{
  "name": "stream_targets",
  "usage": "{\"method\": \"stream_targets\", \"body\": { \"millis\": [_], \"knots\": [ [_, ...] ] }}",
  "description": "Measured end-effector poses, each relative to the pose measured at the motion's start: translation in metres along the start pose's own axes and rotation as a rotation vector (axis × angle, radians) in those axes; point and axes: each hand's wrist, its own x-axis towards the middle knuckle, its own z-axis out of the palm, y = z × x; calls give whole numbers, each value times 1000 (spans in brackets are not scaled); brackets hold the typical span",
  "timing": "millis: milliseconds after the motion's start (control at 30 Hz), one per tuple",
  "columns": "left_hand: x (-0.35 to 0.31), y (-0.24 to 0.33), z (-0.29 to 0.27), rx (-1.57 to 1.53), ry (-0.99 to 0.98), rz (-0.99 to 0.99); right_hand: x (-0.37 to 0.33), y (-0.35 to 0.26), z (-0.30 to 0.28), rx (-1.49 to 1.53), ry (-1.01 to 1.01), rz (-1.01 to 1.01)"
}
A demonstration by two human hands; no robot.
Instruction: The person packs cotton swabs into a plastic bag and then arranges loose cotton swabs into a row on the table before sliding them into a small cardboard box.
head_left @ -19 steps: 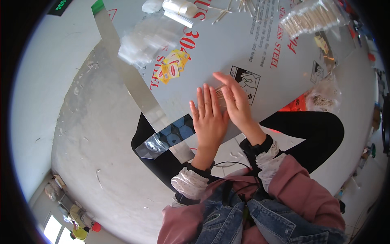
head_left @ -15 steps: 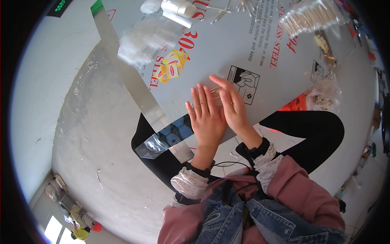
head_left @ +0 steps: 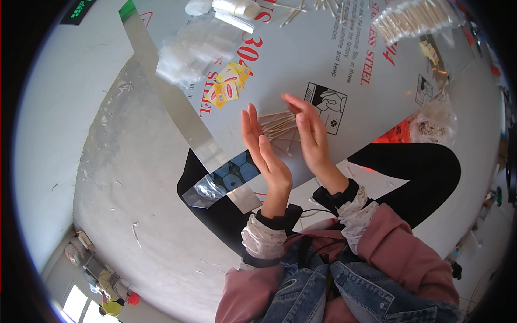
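Note:
A loose bundle of cotton swabs (head_left: 280, 127) lies on the film-covered metal tabletop (head_left: 285, 59), between my two hands. My left hand (head_left: 268, 159) stands on edge at the bundle's left end, fingers stretched and palm turned inward. Facing it from the right is my right hand (head_left: 314, 141), its fingers also straight, at the other end of the swabs. Neither hand grips them; some swab tips are hidden behind the fingers. A few swabs fan out toward me below the main bundle.
Yellow-and-white paper labels (head_left: 228, 86) lie beyond my left hand, with a pile of clear plastic bags (head_left: 196, 51) behind them. Packed swabs (head_left: 417, 21) rest at the far right. Loose swabs (head_left: 293, 13) lie at the far edge. A clear bag (head_left: 431, 126) sits at right.
My left hand has shifted left and turned from palm-down over the swabs to upright on edge. The swabs between the hands are now uncovered. My right hand has barely moved.

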Motion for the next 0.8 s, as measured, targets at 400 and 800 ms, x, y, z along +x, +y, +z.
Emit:
{"method": "stream_targets", "body": {
  "millis": [400, 800],
  "knots": [
    [6, -2, -11, 1264, -390, 353, 110, -4, -61, -710, 51, -342],
    [0, 22, -41, 1204, -682, 414, 213, -12, -63, -1180, -569, -548]
  ]
}}
